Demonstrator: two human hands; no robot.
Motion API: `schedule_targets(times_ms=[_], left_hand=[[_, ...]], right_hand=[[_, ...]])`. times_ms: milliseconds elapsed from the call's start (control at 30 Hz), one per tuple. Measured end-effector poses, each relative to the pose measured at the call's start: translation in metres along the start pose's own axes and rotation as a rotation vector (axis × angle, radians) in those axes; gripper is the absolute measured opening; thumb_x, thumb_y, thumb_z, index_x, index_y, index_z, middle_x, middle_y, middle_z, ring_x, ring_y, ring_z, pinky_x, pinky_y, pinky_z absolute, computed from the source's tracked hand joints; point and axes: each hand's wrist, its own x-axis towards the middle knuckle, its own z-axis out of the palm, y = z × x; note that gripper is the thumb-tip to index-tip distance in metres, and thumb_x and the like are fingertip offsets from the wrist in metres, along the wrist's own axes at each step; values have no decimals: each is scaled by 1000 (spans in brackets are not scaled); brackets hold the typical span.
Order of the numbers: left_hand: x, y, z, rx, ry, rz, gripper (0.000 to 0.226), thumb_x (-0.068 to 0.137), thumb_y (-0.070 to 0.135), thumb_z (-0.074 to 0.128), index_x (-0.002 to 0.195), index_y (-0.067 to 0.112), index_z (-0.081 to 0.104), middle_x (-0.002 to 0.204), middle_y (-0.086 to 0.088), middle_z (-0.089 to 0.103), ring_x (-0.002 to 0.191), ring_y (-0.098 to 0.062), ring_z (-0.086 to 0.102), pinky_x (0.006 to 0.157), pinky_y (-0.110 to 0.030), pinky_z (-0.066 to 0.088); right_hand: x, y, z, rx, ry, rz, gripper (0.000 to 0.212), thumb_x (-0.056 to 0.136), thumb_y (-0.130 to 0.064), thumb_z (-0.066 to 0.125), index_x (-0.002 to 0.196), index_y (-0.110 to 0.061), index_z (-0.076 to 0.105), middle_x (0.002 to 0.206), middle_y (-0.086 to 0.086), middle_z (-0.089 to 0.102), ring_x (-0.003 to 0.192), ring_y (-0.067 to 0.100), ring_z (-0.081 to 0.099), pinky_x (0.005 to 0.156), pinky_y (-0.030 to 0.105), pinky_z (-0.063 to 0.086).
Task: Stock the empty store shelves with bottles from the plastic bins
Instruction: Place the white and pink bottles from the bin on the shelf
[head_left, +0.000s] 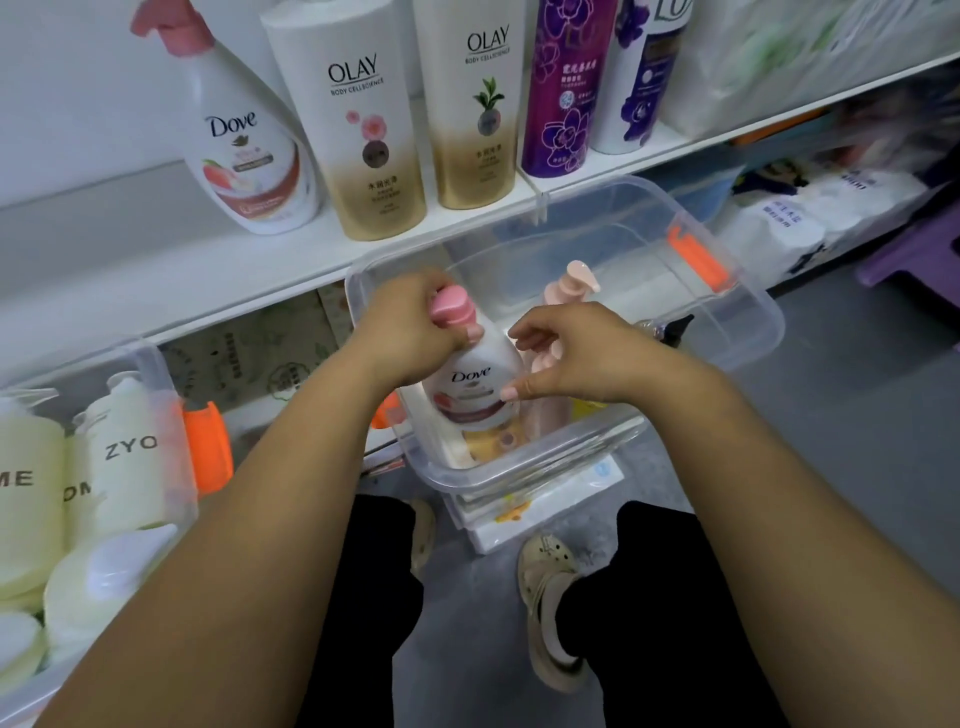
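Left hand (410, 322) grips pink pump of one Dove bottle (474, 385) in clear plastic bin (545, 457); right hand (587, 358) loose, thumb touching bottle.

Both bare forearms reach forward, converging. Left hand (415, 325) curled tight round pink pump neck of Dove bottle (475, 387), knuckles up. Right hand (587, 358) beside it, fingers loosely curled (gripping nothing), thumb tip at bottle's side.

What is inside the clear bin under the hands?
A Dove bottle, gripped at its top by the left hand, a peach pump bottle and a black-capped one. The right hand hides what lies beneath.
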Motion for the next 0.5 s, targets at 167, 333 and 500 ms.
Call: schedule_targets(times_ms=[167,333,500], left_hand=[[-18,5,-24,-291,228,-9,27,81,33,80,103,22,67,93,5,68,85,-12,62,73,-26,45],[-29,5,-36,-619,329,1,17,84,33,77,100,32,71,92,10,72,82,-3,65,77,-27,52],[-31,2,-40,-797,345,-8,30,84,34,79,110,24,69,99,1,76,92,-11,70,81,-30,53]], right_hand=[[8,-10,1,58,154,-77,72,66,-47,90,129,-33,58,119,-16,62,111,4,58,96,32,51],[12,-19,-10,334,29,-62,67,75,-40,86,133,-35,53,116,-17,67,104,-3,63,84,18,55],[19,-30,-9,377,80,-63,60,69,-34,90,122,-28,63,109,-12,72,102,1,66,82,20,57]])
